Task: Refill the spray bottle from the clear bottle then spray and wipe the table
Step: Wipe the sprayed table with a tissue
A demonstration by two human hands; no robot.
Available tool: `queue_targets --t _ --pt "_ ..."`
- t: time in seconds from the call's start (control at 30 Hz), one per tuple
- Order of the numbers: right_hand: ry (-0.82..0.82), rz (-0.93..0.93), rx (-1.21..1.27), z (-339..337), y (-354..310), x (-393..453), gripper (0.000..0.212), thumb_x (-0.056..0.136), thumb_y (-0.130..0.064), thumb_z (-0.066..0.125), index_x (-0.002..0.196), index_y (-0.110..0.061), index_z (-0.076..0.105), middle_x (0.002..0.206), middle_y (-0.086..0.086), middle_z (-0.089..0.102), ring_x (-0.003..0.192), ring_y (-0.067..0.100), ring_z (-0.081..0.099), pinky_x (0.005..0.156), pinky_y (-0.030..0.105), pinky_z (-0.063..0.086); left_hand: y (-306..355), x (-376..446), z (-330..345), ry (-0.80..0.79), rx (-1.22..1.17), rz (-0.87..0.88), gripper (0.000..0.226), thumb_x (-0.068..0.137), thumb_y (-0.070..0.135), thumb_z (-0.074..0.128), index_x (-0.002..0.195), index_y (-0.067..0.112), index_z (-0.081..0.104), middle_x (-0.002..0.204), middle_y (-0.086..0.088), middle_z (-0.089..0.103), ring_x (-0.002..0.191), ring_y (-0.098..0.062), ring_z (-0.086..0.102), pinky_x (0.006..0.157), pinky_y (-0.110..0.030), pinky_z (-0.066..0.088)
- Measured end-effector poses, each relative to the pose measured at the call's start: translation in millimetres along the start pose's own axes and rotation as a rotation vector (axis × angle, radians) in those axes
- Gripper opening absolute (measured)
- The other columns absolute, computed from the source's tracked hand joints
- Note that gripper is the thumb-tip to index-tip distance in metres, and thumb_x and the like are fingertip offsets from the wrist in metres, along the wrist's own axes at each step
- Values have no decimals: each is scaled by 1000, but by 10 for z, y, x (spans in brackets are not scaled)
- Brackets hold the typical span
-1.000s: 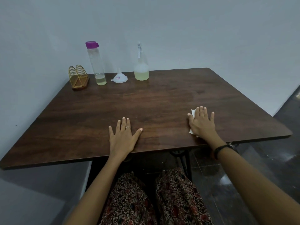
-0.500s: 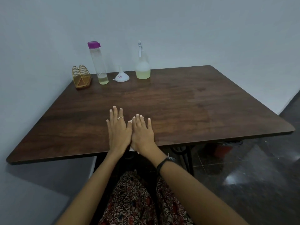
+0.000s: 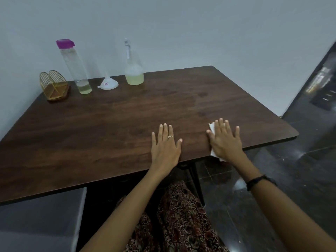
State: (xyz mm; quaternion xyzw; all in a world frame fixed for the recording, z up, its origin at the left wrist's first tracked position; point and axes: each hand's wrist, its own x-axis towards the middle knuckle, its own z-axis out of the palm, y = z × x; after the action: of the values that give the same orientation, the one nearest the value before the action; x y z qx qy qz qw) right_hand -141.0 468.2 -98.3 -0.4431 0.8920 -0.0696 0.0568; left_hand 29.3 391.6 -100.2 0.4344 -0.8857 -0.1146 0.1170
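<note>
The right hand has been swept rightward from beside the left hand, fingers flat, pressing the white tissue on the table. The left hand is laid flat, holding nothing. Wiping is judged underway; refill appears done.

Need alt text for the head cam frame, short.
A person's right hand presses a white tissue flat on a dark wooden table; left hand rests flat beside it. Clear bottle, funnel, spray bottle stand along the far edge.
</note>
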Motion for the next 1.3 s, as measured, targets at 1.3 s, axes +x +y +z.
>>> queue_targets --t 1.3 --pt "-33 -316 -44 24 -645 1639 62 100 -45 15 150 -10 6 160 7 0 148 20 -3 118 44 -5 325 545 236 0 84 9 89 76 49 -9 145 -1 16 155 -18 15 146 -26 12 117 -47 6"
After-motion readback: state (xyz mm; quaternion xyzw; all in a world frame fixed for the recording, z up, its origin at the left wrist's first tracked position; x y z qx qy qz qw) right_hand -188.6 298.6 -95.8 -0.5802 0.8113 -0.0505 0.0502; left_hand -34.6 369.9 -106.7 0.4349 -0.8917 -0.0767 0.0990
